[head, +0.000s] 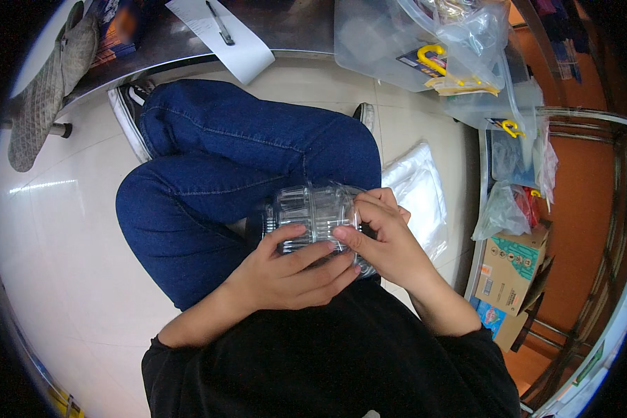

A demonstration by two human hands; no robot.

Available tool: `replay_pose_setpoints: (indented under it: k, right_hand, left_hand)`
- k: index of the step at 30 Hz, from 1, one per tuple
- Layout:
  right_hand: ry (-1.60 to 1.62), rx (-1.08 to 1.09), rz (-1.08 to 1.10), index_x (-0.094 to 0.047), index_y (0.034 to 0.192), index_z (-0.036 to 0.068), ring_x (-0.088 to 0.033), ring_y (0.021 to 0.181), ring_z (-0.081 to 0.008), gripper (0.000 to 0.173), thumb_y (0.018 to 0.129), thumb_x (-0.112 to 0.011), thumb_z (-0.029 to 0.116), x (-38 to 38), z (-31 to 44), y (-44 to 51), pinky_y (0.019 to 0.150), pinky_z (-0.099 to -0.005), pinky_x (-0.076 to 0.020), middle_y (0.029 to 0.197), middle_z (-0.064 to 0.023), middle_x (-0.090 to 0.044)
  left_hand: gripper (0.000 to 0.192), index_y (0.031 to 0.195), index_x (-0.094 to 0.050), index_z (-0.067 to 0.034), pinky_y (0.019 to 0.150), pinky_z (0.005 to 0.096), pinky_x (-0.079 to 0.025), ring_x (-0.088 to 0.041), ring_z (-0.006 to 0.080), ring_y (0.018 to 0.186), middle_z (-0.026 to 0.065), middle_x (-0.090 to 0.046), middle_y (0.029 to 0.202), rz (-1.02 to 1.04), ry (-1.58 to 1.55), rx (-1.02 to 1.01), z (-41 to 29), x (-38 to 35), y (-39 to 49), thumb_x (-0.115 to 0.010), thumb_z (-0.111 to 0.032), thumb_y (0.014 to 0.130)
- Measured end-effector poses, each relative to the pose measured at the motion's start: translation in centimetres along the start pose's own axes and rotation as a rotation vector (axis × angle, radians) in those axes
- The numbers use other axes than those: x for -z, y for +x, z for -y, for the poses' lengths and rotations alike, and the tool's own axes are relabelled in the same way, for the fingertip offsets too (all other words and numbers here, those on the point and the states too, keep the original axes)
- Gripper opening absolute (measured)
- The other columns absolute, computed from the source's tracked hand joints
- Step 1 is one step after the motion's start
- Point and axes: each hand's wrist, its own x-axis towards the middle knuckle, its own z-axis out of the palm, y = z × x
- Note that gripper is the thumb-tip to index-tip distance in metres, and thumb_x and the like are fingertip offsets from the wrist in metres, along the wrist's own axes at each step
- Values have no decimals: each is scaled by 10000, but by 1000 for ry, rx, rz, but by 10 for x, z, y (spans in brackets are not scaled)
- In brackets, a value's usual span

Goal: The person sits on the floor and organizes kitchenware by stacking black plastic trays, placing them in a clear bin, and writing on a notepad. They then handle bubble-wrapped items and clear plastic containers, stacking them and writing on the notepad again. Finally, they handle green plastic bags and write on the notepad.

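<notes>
A clear ribbed plastic jar [318, 204] lies on its side over my lap. Its left end carries what looks like a dark, ridged lid [256, 227], partly hidden in shadow. My left hand [303, 271] holds the near side of the jar, fingers spread along the wall. At the other end, my right hand [384, 230] grips the jar's edge, thumb on the side and curled fingers around the end. My fingers cover part of the jar. Jeans-clad legs [214, 146] are folded beneath it.
A white plastic-wrapped bundle [420, 193] lies on the tiled floor to the right. Ahead, a dark tabletop [303, 26] bears a paper sheet [245, 52] and a pen [220, 23]. Clear plastic bins [366, 47] and a cardboard box [509, 271] stand along the right shelving.
</notes>
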Motion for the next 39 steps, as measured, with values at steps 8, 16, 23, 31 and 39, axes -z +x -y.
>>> replay_pose_setpoints:
  k: [8,16,23,31,39]
  right_hand:
    - [29,14,21,-649,907,52,-443,1002,-203,273,880,-660,323,3,-5,-1,905,-338,-354,933,-24,-594]
    - [116,-4,38,-629,850,62,-438,1011,-189,251,876,-674,307,5,-9,-1,916,-339,-352,914,-8,-584]
    - [136,-27,-5,-537,727,95,-399,902,-172,321,890,-652,347,0,-15,-3,864,-319,-325,806,22,-538]
    - [240,11,30,-518,684,91,-408,912,-180,358,917,-613,346,7,-22,-2,832,-333,-338,758,6,-519]
    - [86,72,-142,-459,655,96,-435,841,-196,328,858,-682,227,-5,-22,-6,806,-331,-352,751,-2,-507]
  left_hand:
    - [376,1145,-644,-317,1007,403,-381,-478,87,1089,-119,-527,1062,14,-29,90,-1,5,2,-624,-401,780]
    - [417,1128,-671,-264,960,395,-406,-494,82,1021,-89,-519,964,6,-51,84,0,6,8,-658,-387,730]
    - [325,1023,-676,-239,953,407,-412,-516,95,984,-90,-522,961,-45,-100,115,1,5,7,-671,-335,713]
    - [287,968,-666,-244,941,419,-418,-537,117,950,-89,-543,948,-81,-94,117,4,7,4,-686,-325,694]
    - [395,1040,-685,-227,932,443,-424,-543,132,946,-78,-556,943,-69,-103,132,7,10,-4,-707,-316,656]
